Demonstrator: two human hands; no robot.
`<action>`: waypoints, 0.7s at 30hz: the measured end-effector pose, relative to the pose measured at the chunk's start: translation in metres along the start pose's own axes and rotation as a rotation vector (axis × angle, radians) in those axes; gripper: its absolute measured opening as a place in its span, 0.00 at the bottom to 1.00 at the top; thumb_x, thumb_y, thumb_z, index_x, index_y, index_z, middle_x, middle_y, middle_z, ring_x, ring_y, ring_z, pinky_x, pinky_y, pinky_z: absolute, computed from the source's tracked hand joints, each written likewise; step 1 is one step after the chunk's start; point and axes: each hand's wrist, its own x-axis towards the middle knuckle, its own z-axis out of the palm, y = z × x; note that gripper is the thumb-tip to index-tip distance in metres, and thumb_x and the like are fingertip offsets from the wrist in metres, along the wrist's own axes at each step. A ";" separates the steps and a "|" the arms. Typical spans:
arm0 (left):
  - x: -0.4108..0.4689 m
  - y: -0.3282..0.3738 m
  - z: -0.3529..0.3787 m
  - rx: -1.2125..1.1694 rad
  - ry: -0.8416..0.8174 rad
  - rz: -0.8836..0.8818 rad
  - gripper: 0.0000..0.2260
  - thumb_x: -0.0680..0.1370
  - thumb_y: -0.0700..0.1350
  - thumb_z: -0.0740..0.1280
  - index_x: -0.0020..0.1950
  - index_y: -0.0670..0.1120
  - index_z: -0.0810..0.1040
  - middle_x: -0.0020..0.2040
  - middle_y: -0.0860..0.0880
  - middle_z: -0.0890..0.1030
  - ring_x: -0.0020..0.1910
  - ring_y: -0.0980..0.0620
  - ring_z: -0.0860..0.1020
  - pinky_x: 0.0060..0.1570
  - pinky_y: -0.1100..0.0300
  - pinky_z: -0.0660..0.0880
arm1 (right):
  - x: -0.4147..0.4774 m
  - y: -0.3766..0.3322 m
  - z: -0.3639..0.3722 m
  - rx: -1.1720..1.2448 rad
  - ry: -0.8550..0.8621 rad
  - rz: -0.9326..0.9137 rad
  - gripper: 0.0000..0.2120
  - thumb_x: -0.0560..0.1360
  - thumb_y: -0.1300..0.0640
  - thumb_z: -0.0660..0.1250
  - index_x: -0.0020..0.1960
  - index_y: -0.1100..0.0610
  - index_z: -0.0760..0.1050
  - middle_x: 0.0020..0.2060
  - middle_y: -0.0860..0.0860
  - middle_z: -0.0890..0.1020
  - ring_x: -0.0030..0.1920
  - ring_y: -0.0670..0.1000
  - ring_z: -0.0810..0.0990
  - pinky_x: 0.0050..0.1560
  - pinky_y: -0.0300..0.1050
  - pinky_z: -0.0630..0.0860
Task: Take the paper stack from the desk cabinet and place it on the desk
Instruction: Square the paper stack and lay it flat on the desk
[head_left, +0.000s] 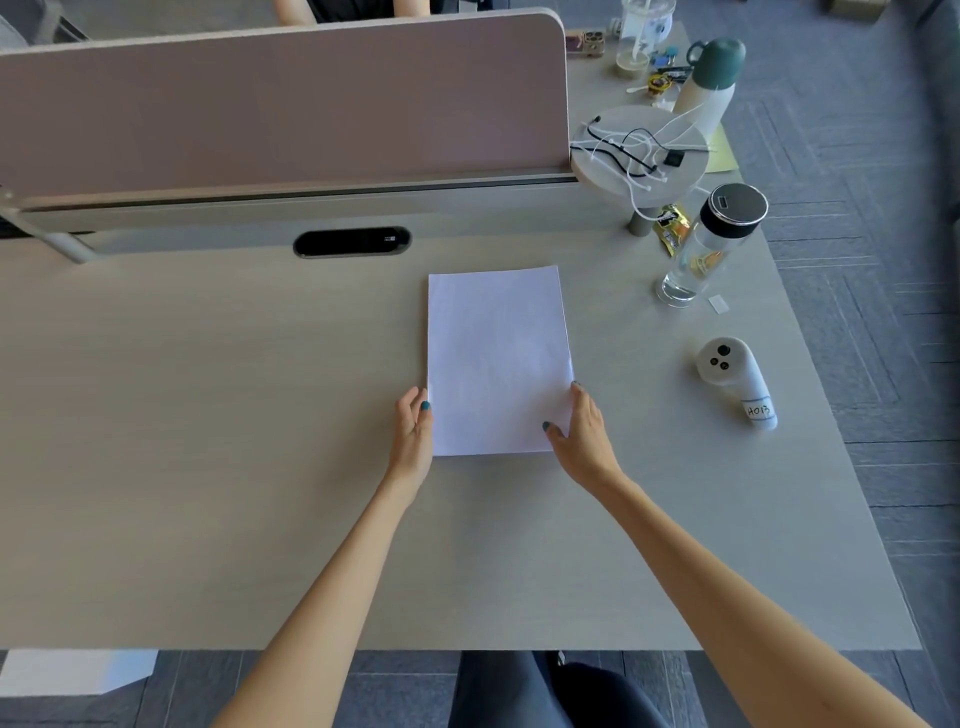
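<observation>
Paper stack (498, 358), flat white rectangle on matte woodgrain desk (208, 415)

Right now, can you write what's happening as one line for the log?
paper stack: flat on desk | left hand: touches left edge | right hand: thumb on top, near right corner | task: stack placed, hands not yet off

Pink partition panel (280, 104) upright along far edge; black oval cable port (351, 241) just near of it, at centre; far right, round raised stand (675, 174) carrying tangled black and white cables (631, 150); white flask with green lid (711, 83) beyond stand; yellow snack packet (672, 228) beside stand leg; clear bottle with black cap (711, 244) just right of packet; small white slip (718, 304) near bottle base; white handheld controller (735, 379), labelled "H013", lying flat nearer on right.
</observation>
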 end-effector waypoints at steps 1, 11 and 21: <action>0.002 0.000 -0.001 0.006 0.009 0.002 0.18 0.83 0.44 0.54 0.73 0.44 0.61 0.73 0.48 0.67 0.69 0.52 0.68 0.67 0.59 0.64 | 0.001 0.000 -0.001 -0.011 0.009 -0.009 0.29 0.77 0.62 0.61 0.75 0.63 0.55 0.73 0.57 0.64 0.73 0.58 0.60 0.73 0.49 0.59; 0.038 0.013 0.016 0.592 0.120 0.425 0.16 0.78 0.38 0.56 0.64 0.44 0.76 0.68 0.47 0.75 0.68 0.46 0.70 0.65 0.56 0.66 | 0.036 -0.024 0.003 -0.182 0.049 -0.220 0.26 0.78 0.61 0.58 0.75 0.61 0.57 0.75 0.54 0.62 0.75 0.54 0.61 0.70 0.44 0.63; 0.092 0.026 0.047 1.167 -0.019 0.724 0.24 0.82 0.46 0.50 0.78 0.43 0.58 0.80 0.45 0.56 0.79 0.47 0.55 0.76 0.48 0.54 | 0.091 -0.030 0.022 -0.525 0.087 -0.392 0.28 0.81 0.53 0.50 0.78 0.59 0.49 0.79 0.54 0.51 0.79 0.54 0.48 0.78 0.48 0.48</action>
